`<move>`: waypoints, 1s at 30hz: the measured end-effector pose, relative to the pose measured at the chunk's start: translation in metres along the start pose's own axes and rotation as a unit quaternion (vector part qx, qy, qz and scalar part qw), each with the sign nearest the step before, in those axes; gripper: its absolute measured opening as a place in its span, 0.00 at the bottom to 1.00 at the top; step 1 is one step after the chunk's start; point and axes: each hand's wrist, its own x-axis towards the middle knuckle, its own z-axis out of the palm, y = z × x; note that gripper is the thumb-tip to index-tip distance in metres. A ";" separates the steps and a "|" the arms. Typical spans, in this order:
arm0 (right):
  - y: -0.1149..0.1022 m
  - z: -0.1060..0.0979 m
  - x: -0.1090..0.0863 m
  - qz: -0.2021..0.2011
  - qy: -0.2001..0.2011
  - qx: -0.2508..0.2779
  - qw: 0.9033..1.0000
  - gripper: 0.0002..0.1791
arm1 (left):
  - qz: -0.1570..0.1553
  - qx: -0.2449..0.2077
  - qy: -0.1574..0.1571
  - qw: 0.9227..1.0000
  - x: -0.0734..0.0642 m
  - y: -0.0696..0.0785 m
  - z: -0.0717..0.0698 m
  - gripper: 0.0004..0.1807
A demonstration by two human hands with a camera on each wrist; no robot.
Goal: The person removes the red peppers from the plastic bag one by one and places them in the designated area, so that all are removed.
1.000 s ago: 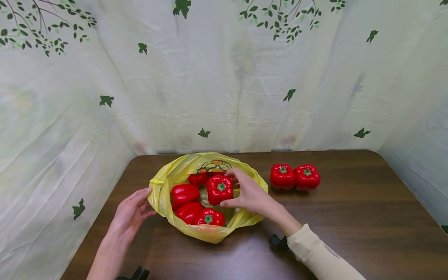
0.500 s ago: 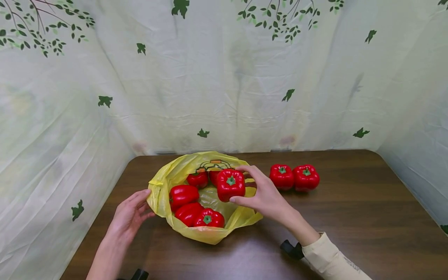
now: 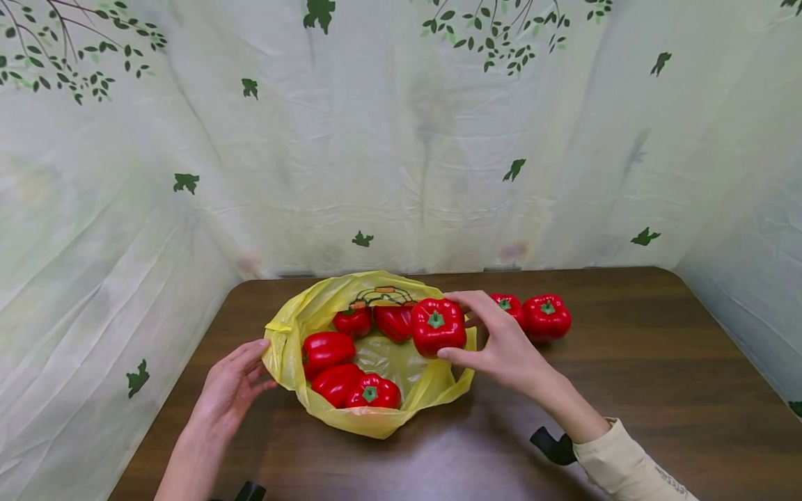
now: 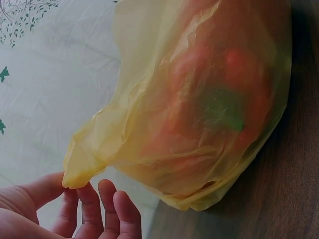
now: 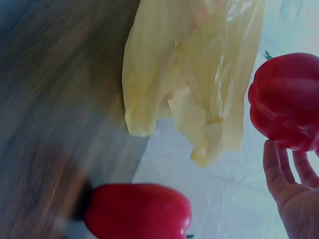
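A yellow plastic bag [image 3: 294,334] lies open on the brown table [image 3: 626,390] with several red peppers [image 3: 330,348] inside. My right hand [image 3: 501,344] grips one red pepper [image 3: 438,325] above the bag's right rim; the right wrist view shows this held pepper [image 5: 286,102] against my fingers [image 5: 294,191]. My left hand [image 3: 234,383] pinches the bag's left edge, seen up close in the left wrist view as a left hand [image 4: 75,209] at the bag [image 4: 199,109]. Two more peppers [image 3: 546,316] stand on the table right of the bag, one partly behind my right hand.
A pale leaf-patterned curtain [image 3: 401,139] walls the table at the back and both sides. The table's right half beyond the two loose peppers is bare wood. A loose pepper [image 5: 139,211] shows low in the right wrist view.
My right hand has lifted the pepper out of the bag's middle and carried it right, over the bag's right rim. The left hand and the bag have stayed put.
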 end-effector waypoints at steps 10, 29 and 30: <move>0.002 -0.020 -0.011 0.006 0.007 -0.046 0.999 0.41 | -0.002 -0.003 0.003 1.000 0.000 0.001 0.000 0.10; 0.009 -0.059 -0.035 0.024 -0.009 -0.059 0.998 0.43 | -0.001 0.004 0.001 1.000 0.000 0.002 0.003 0.09; 0.009 -0.062 -0.037 0.024 -0.009 -0.060 0.998 0.43 | -0.002 0.005 0.001 1.000 0.000 0.002 0.003 0.09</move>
